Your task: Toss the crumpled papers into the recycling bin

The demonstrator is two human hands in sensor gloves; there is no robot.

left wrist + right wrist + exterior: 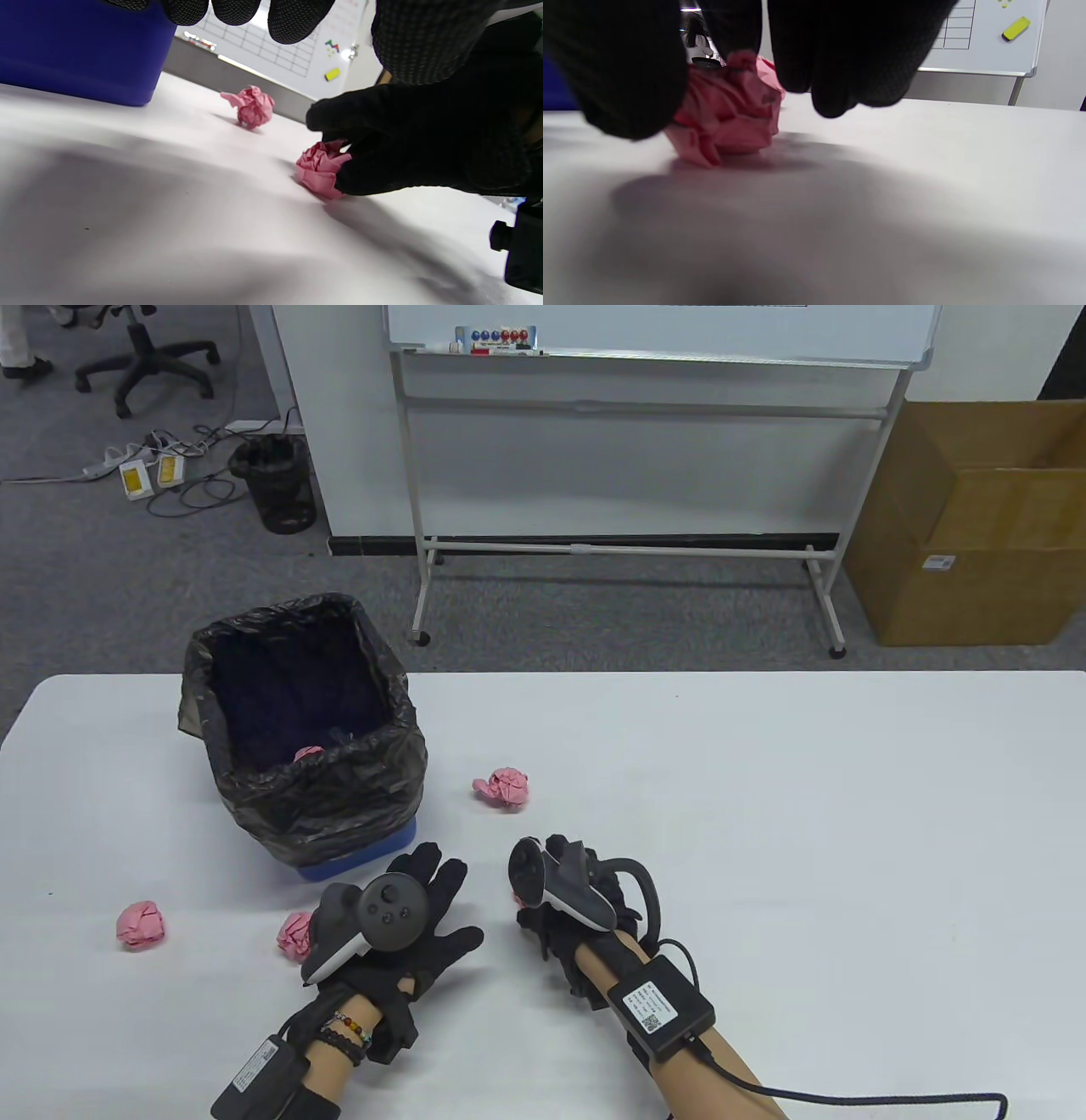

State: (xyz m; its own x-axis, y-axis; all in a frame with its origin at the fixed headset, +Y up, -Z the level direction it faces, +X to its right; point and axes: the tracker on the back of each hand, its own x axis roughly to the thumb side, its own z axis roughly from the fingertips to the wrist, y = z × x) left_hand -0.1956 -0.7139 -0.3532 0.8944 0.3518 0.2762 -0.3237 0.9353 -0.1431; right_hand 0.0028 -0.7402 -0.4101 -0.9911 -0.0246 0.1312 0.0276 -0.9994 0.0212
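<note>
white table (764, 814); right hand (577, 899) around paper ball (725, 114)

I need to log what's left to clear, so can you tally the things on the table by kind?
Pink crumpled paper balls: 5 (far left, by the left hand, in the right hand, beyond the hands, one inside the bin)
Blue bin lined with a black bag: 1
Total: 6

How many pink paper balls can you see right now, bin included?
5. One in the bin, one beyond the right hand, one at far left, one beside the left hand, one gripped by the right hand. More may be hidden in the bin.
</note>
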